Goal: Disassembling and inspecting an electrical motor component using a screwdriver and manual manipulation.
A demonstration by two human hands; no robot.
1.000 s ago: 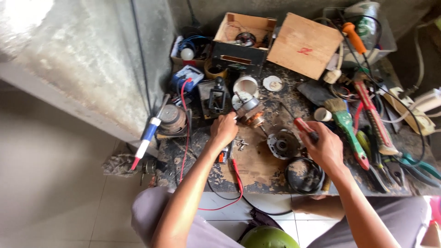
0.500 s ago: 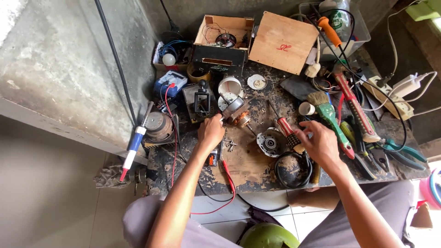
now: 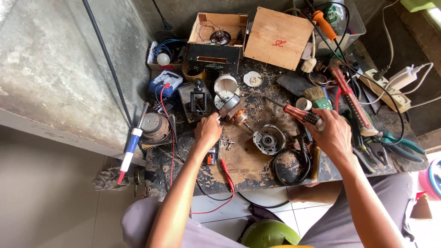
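The left grip (image 3: 207, 131) is curled at the middle of the counter (image 3: 239, 165), its fingertips pinching the near end of a small motor rotor (image 3: 233, 110) with copper windings, which lies tilted just off the knuckles at one o'clock. The right grip (image 3: 334, 136) is clenched around a screwdriver (image 3: 301, 115) with a red and black handle; the shaft points away from that hand toward ten o'clock, its tip near the rotor but apart from it. Between the two hands, at about three o'clock from the left one, a round grey motor housing (image 3: 268, 138) sits flat on the counter, touched by neither. A few loose screws (image 3: 227, 143) lie just beside the left hand at four o'clock. A coiled black cable (image 3: 290, 166) rests at seven o'clock from the right hand. A red wire (image 3: 225, 177) runs off the counter's near edge below the left wrist. Pliers (image 3: 398, 146) with teal handles lie at three o'clock from the right hand.
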